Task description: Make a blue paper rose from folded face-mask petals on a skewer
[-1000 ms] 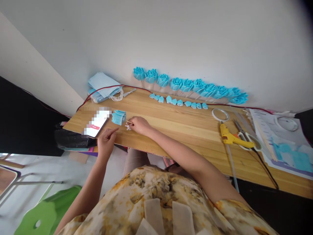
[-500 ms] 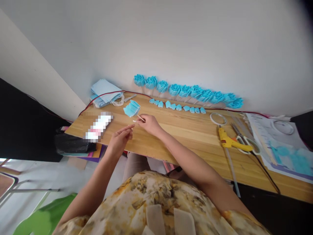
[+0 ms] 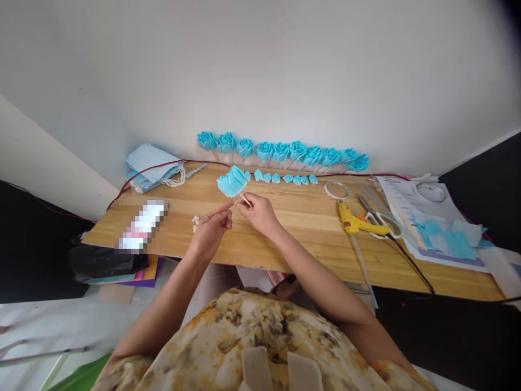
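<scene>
My right hand is closed around the thin pale stick of a blue flower, whose few petals flare out beyond the fingers. Close by on the left, my left hand stretches its index finger toward the right fingertips, with its other fingers loosely curled. Where the fingertips meet there is a tiny whitish bit, too small to name. Small white scraps lie on the wooden table beside the left hand. Behind the held flower runs a row of small folded blue pieces.
Finished blue flowers on sticks lean along the wall. Blue face masks lie at the back left, a blurred phone nearer. To the right are a tape roll, a yellow glue gun, scissors and blue material on paper.
The view has shifted, so the table things sit further left. The flower has turned, its petals spread wider to the camera. My left index finger has come closer to the right fingertips.
</scene>
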Demonstrator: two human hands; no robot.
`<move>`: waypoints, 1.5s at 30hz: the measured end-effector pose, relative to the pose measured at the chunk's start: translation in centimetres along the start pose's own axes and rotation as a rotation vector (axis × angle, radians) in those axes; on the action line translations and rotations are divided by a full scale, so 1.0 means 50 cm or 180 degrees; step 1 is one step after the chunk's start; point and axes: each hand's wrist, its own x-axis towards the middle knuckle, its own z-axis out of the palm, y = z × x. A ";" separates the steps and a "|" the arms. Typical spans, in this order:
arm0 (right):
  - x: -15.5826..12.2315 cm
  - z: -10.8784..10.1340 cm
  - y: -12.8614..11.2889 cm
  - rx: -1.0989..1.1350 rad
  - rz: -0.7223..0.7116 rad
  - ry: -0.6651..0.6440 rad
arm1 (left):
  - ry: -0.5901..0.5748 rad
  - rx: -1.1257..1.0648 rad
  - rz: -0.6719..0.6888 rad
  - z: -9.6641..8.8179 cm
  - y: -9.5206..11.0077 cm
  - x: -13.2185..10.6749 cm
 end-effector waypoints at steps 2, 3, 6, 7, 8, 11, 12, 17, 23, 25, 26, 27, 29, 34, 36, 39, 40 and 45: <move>-0.002 -0.006 -0.002 0.0002 -0.0075 0.0006 | 0.0019 0.0049 0.0025 0.007 -0.002 0.001; -0.003 -0.009 -0.003 -0.0004 -0.0112 0.0001 | 0.0021 0.0069 0.0032 0.010 -0.004 0.001; -0.005 -0.016 -0.004 -0.0085 -0.0178 0.0012 | 0.0008 0.0120 0.0049 0.018 -0.007 0.002; -0.006 -0.019 -0.003 -0.0123 -0.0186 0.0019 | 0.0012 0.0131 0.0051 0.019 -0.007 0.002; -0.006 -0.021 -0.002 -0.0155 -0.0192 0.0021 | 0.0016 0.0139 0.0049 0.021 -0.008 0.002; -0.009 -0.029 0.001 -0.0143 -0.0195 -0.0030 | -0.0006 0.0165 0.0033 0.025 -0.008 0.002; -0.009 -0.031 0.002 -0.0112 -0.0189 -0.0047 | -0.0027 0.0183 0.0035 0.026 -0.008 0.002; -0.010 -0.036 0.008 0.0059 -0.0096 -0.0024 | -0.0018 0.0204 0.0050 0.035 -0.016 0.005; -0.012 -0.037 0.012 -0.0091 -0.0092 0.0095 | -0.0055 0.0156 0.0088 0.049 -0.025 0.004; -0.013 -0.039 0.012 -0.0291 -0.0154 0.0141 | -0.0121 0.0026 0.0053 0.054 -0.025 0.004; -0.013 -0.040 0.013 -0.0366 -0.0202 0.0159 | -0.0129 -0.0048 0.0027 0.055 -0.025 0.004; -0.013 -0.041 0.013 -0.0418 -0.0256 0.0177 | -0.0126 -0.0113 -0.0003 0.057 -0.025 0.004; -0.012 -0.042 0.014 -0.0485 -0.0341 0.0225 | -0.0120 -0.0187 -0.0041 0.061 -0.026 0.005; -0.008 -0.043 0.016 -0.0495 -0.0358 0.0427 | -0.0197 -0.0123 0.0063 0.074 -0.030 0.012; -0.005 -0.043 0.018 -0.0372 -0.0334 0.0548 | -0.0243 -0.0084 0.0107 0.080 -0.032 0.014; 0.001 -0.047 0.022 -0.0043 -0.0145 0.0690 | -0.0250 -0.0023 0.0157 0.086 -0.034 0.015; 0.003 -0.050 0.023 0.0142 -0.0024 0.0700 | -0.0207 0.0059 0.0219 0.086 -0.034 0.016; 0.012 -0.065 0.018 0.1181 0.0492 0.0461 | 0.0213 0.0777 0.0641 0.080 -0.028 0.037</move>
